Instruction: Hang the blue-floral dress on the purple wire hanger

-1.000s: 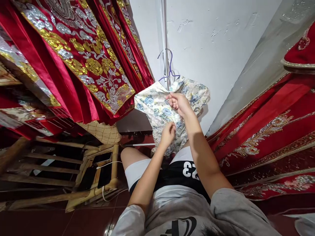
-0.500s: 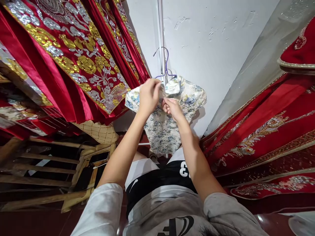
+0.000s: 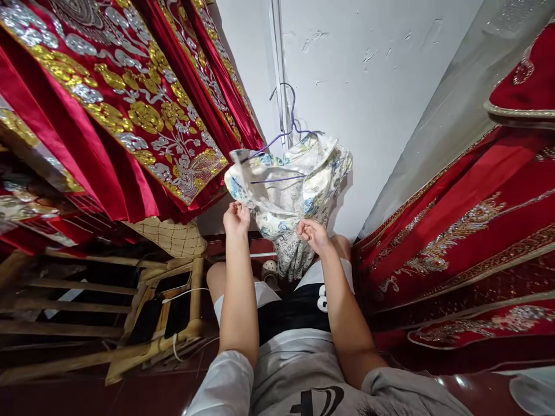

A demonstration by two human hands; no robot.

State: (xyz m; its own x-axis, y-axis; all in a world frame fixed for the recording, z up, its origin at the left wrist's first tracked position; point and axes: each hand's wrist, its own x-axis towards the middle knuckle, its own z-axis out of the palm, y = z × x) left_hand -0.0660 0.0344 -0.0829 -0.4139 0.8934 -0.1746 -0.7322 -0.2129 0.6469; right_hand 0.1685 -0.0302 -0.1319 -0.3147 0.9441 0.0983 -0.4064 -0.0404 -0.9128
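Note:
A white shirt with a blue and yellow floral print (image 3: 318, 193) hangs on a purple hanger (image 3: 277, 138) before the white wall. Its front is pulled forward and gapes, so the hanger's lower bar shows inside. My left hand (image 3: 237, 218) is closed at the shirt's left edge, below the sleeve, fingertips curled on the cloth. Lower on the front, my right hand (image 3: 313, 234) pinches the fabric near the middle. The lower part of the shirt bunches between my knees. Exactly which edges lie under my fingers is partly hidden.
Red garments with gold and silver sequins (image 3: 147, 115) hang at the left. More red embroidered cloth (image 3: 433, 248) hangs at the right. A bamboo chair (image 3: 197, 294) stands at lower left, with dark phones and a white cable on it. A metal pole (image 3: 277, 58) runs up the wall.
Both hands have come down and toward me from the collar, and moved apart. The shirt's front has been drawn forward, baring the hanger's bar.

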